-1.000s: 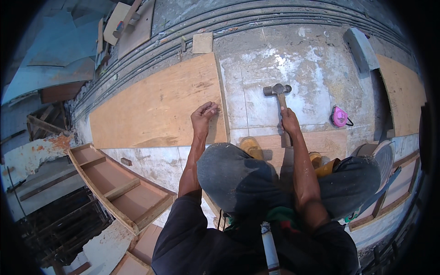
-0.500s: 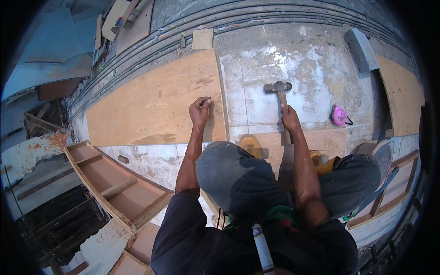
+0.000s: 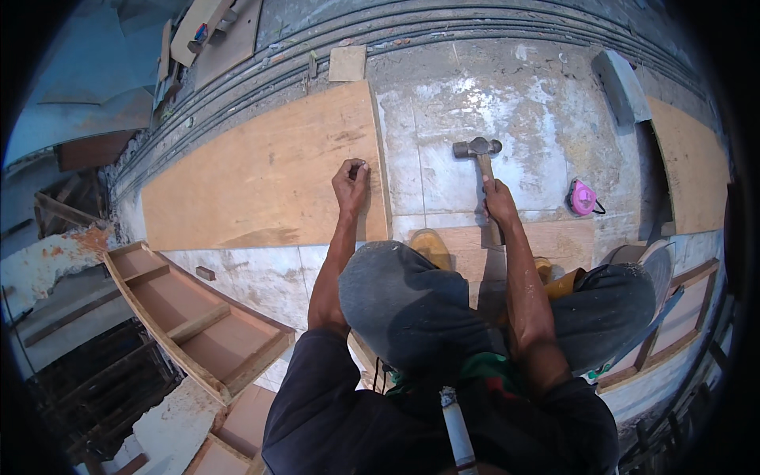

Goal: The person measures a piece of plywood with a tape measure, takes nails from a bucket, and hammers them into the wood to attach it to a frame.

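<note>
My right hand (image 3: 500, 201) is wrapped round the wooden handle of a ball-peen hammer (image 3: 478, 148), its metal head raised above the whitish floor. Over the right end of a plywood panel (image 3: 261, 170), my left hand (image 3: 351, 185) is closed in a pinch. Whatever sits between thumb and forefinger is too small to make out. To the right of the hammer lies a pink tape measure (image 3: 583, 198) with a black strap.
A framed wooden panel (image 3: 190, 327) lies at the lower left. A grey block (image 3: 623, 85) and another plywood sheet (image 3: 689, 166) are at right. Dark cables or pipes (image 3: 443, 17) run along the back. A small board piece (image 3: 347, 63) sits behind the panel.
My left hand has shifted slightly up and right over the panel, still pinched. The hammer stays in my right hand, almost unmoved. The whole view has moved a little.
</note>
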A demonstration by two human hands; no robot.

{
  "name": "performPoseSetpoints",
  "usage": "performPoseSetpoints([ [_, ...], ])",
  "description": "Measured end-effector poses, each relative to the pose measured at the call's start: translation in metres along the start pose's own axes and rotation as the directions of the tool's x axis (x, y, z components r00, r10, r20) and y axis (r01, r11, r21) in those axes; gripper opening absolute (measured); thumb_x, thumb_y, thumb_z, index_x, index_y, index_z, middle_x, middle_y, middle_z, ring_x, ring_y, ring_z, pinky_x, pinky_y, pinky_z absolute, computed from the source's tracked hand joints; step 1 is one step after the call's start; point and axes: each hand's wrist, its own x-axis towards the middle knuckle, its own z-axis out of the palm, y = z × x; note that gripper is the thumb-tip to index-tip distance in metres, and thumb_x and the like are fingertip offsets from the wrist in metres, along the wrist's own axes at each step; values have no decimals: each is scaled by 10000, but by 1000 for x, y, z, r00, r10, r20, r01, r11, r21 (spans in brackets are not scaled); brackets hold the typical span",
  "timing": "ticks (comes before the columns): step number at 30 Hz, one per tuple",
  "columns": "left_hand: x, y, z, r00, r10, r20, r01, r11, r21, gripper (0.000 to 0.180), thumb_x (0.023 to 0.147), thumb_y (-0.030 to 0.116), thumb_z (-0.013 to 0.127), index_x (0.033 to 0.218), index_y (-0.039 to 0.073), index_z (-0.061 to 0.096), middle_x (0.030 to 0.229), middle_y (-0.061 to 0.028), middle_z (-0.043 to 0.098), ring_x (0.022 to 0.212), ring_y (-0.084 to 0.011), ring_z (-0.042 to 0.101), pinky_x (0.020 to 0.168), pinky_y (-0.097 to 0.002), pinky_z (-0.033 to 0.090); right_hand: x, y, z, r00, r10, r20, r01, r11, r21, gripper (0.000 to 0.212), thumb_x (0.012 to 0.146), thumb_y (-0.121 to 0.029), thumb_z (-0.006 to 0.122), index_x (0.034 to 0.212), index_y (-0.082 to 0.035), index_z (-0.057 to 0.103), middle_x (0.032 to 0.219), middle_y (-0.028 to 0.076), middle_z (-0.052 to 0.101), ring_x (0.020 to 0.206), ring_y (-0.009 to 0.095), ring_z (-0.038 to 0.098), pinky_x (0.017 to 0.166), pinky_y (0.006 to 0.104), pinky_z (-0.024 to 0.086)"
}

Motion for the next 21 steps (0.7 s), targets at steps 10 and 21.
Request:
performPoseSetpoints([
  [10,11,-2,5,995,66,-79,-57,992,113,87,860,67,644,899,-10,647,688,20,540,616,-61,462,577,-229,407,-14,-20,17,998,55,9,-56,986,157,385,993,-411,533,932,-32,501,607,23,494,424,119,457,392,290,404],
  [21,-7,-18,12,984,41,-173,-60,992,-108,120,944,76,548,952,-38,584,764,-3,486,713,-112,440,622,-241,357,-42,-63,13,975,-183,129,216,915,-340,358,927,-211,535,1177,-33,350,935,302,627,919,476,617,788,557,454],
])
